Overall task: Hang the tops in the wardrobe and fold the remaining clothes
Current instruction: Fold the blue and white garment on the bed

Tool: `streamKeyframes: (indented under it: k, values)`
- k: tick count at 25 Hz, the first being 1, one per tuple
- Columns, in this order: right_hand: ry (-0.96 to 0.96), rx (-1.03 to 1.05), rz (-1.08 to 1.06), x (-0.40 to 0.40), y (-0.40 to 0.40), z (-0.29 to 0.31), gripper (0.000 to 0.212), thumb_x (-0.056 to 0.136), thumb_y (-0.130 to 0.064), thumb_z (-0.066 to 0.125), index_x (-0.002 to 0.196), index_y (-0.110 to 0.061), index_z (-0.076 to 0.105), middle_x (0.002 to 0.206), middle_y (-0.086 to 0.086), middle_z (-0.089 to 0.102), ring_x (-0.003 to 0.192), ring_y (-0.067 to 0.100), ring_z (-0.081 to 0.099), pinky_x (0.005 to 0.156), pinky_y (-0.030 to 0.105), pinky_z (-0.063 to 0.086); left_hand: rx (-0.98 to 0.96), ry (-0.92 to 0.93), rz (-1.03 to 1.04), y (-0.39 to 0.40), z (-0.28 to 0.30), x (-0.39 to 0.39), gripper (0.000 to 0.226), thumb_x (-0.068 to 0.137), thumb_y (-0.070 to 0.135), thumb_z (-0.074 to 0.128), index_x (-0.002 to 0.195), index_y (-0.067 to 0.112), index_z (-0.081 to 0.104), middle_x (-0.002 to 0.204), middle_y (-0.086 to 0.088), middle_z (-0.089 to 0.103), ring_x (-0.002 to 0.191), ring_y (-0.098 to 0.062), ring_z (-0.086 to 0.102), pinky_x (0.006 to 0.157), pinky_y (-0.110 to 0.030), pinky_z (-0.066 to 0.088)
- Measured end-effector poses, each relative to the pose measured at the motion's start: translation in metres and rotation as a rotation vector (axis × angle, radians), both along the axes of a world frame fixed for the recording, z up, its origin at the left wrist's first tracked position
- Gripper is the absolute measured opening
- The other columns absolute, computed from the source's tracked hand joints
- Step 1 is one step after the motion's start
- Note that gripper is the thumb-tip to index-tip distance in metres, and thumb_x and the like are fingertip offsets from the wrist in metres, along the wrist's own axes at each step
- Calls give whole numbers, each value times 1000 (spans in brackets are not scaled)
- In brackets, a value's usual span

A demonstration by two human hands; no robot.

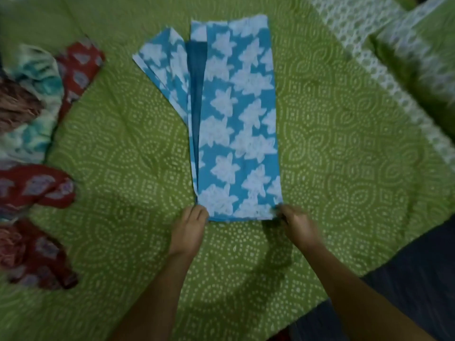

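At the far left of the bed, a heap of red patterned clothes and a teal-and-white garment lies crumpled, waiting. In the middle, the blue garment with white flowers lies flat and lengthwise on the green bedspread, already doubled along its length, one flap splayed out at the far left. It looks light, thin and limp, so it should crease easily yet slide out of line; the near corners seem the best hold. The left hand pinches the near left corner, fingers curled at the hem. The right hand grips the near right corner likewise.
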State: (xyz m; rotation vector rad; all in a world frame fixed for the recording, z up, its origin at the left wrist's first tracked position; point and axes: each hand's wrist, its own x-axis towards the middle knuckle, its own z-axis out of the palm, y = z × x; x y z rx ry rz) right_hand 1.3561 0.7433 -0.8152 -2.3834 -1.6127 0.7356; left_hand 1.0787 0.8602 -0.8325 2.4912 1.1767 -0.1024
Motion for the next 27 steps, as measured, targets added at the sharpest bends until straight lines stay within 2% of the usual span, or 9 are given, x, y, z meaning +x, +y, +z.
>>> streamKeyframes:
  k: [3,7,12,15,17,20,22,24,27]
  values:
    - [-326,48,222,-8,-4,-24,35,73,-24,63,106,-13,59,100,7,63,81,29,60,67,35,49,131,84,-171,6,-9,1,35,66,10,69,98,17,56,95,-4,55,84,-26,52,70,-37,45]
    - [-471,-82,488,-17,26,-24,58,61,-17,77,108,-16,44,98,7,60,83,26,56,68,35,40,191,155,-457,27,-12,25,35,58,5,67,91,15,59,85,-3,58,76,-24,55,67,-33,36]
    - [-208,-607,569,-11,81,-7,34,90,-16,53,123,-13,55,123,8,58,113,27,57,87,33,47,-239,580,-478,52,15,59,23,87,11,51,108,13,59,114,-7,60,108,-26,56,87,-33,44]
    - [42,-743,595,-23,52,-5,40,87,-26,55,118,-2,61,123,13,60,115,22,57,92,27,43,-401,616,-542,23,29,55,25,88,11,53,111,10,62,117,-8,60,110,-25,56,91,-33,45]
    - [304,-782,488,-33,19,1,61,72,-43,50,108,3,66,112,16,63,106,9,53,81,18,35,-542,651,-617,-27,30,40,25,89,12,54,111,7,63,117,-12,62,107,-28,58,92,-37,48]
    - [412,-912,313,-54,4,13,17,81,-33,57,74,-18,58,79,0,59,81,9,57,74,15,43,-870,840,-662,-101,40,23,35,95,15,52,126,-2,55,132,-20,53,120,-32,50,103,-40,37]
    - [437,-1038,358,-70,6,19,21,87,-25,60,68,-22,50,71,-4,53,70,11,58,62,18,45,-977,799,-650,-106,46,31,43,96,28,53,131,3,51,138,-19,48,126,-32,45,105,-39,32]
    - [418,-910,316,-72,24,24,9,87,-24,58,79,-20,57,81,3,61,77,21,62,67,28,48,-725,479,-428,-72,46,54,29,96,33,49,116,13,58,122,-13,58,108,-28,56,90,-38,43]
    - [185,-148,-46,-44,80,-6,15,94,-18,45,101,-13,57,105,11,60,92,25,56,75,33,42,-112,41,-41,-4,10,92,35,95,15,37,124,11,56,125,-10,58,115,-29,56,97,-38,44]
